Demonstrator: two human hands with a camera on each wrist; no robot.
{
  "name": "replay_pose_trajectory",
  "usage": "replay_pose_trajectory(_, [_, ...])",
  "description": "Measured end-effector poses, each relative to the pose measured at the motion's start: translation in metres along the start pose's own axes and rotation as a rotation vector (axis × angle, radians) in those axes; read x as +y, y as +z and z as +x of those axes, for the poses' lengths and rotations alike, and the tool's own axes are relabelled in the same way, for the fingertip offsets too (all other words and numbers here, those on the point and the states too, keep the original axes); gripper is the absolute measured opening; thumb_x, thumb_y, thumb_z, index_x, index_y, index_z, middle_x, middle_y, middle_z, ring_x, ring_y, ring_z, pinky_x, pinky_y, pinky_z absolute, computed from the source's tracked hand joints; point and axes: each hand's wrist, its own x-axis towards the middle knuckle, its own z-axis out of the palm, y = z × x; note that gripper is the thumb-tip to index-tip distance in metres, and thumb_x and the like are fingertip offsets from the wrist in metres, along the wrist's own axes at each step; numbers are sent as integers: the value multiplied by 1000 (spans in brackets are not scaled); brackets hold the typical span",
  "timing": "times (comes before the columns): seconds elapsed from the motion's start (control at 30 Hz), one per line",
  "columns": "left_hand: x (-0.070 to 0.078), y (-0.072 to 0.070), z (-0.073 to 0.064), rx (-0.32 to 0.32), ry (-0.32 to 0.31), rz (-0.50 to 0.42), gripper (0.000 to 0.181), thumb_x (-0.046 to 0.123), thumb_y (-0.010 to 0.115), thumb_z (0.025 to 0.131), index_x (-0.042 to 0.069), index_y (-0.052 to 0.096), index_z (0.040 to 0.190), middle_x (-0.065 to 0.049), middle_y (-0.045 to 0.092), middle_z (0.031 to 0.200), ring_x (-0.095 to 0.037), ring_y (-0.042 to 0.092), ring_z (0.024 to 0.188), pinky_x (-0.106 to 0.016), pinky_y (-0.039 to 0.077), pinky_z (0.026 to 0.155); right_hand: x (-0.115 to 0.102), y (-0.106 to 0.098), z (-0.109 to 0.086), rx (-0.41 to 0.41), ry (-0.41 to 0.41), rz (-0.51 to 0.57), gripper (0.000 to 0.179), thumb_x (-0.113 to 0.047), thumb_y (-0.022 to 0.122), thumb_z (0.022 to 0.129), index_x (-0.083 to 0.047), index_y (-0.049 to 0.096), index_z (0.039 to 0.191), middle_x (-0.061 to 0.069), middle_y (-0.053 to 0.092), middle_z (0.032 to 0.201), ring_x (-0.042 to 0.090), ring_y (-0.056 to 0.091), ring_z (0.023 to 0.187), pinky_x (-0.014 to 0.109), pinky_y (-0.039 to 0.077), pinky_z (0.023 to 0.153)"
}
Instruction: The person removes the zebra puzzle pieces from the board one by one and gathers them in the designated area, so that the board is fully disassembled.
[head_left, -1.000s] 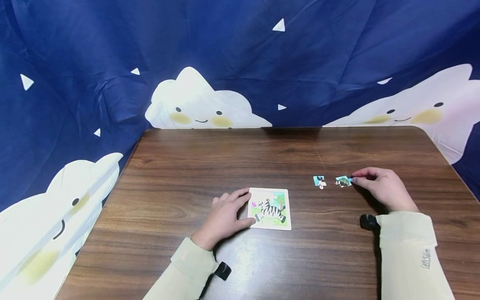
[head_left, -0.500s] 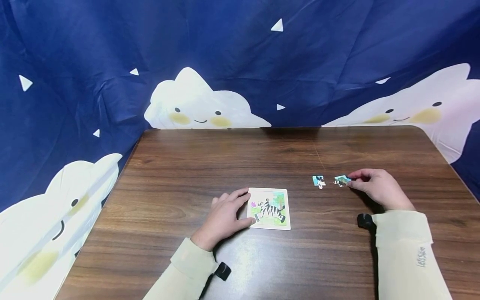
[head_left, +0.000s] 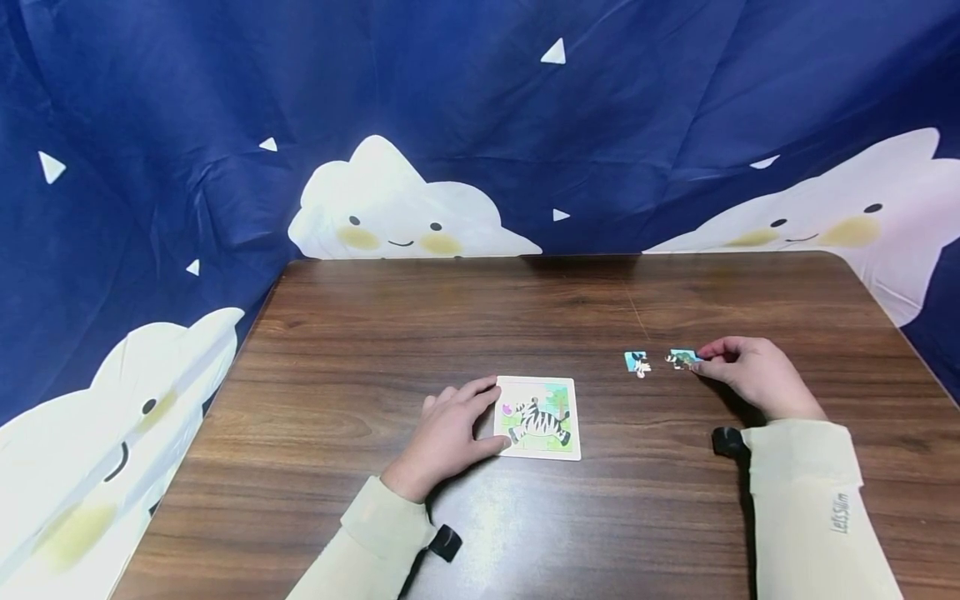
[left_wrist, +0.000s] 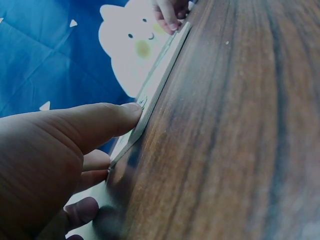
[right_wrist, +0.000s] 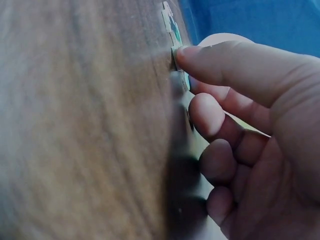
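A white-rimmed zebra puzzle board (head_left: 576,421) lies flat on the table. My left hand (head_left: 450,432) rests at its left side, thumb on the near corner and forefinger at the far one. In the left wrist view the fairly straight thumb lies over the edge of the board (left_wrist: 162,75). To the right, my right hand (head_left: 761,377) pinches the right end of a puzzle piece (head_left: 681,359) with green and zebra stripes between thumb and forefinger, low at the tabletop. A second, blue and white puzzle piece (head_left: 637,363) lies just left of it.
The brown wooden table (head_left: 420,325) has a far edge against a dark blue curtain (head_left: 465,92) printed with white clouds and triangles. Black camera straps (head_left: 446,542) circle both wrists over light sleeves.
My right hand has shifted slightly left, and the piece at its fingertips has moved left and turned a little. The left hand and the board stay put.
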Motion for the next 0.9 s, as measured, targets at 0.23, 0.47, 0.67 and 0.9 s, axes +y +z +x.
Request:
replay_pose_trajectory(0.23, [0, 1, 0, 8, -7, 3, 72, 50, 76, 82, 16, 59, 142, 7, 48, 152, -19, 53, 105, -35, 31, 78, -2, 2, -1, 45, -7, 13, 37, -36, 68, 95, 0, 69, 106, 12, 69, 94, 28, 53, 84, 37, 36, 73])
replay_pose_trajectory(0.47, [1, 0, -1, 1, -12, 5, 72, 51, 76, 82, 17, 58, 143, 6, 47, 153, -20, 53, 108, -36, 32, 79, -14, 3, -3, 77, -22, 25, 36, -37, 65, 96, -3, 69, 108, 13, 69, 96, 28, 51, 85, 36, 36, 72])
replay_pose_trajectory(0.67, [1, -1, -1, -4, -17, -2, 72, 50, 76, 83, 16, 58, 143, 6, 47, 153, -20, 53, 110, -36, 32, 80, -25, 8, -1, 86, -73, 20, 33, -36, 69, 94, -6, 71, 105, 4, 65, 85, 24, 51, 80, 33, 37, 70])
replay_pose_trajectory(0.9, [1, 0, 0, -1, -13, 0, 72, 51, 76, 82, 16, 59, 142, 5, 47, 152, -20, 53, 108, -36, 32, 79, -40, 15, 0, 89, -121, 17, 28, -34, 72, 92, -8, 72, 101, 2, 63, 81, 22, 53, 78, 30, 40, 70])
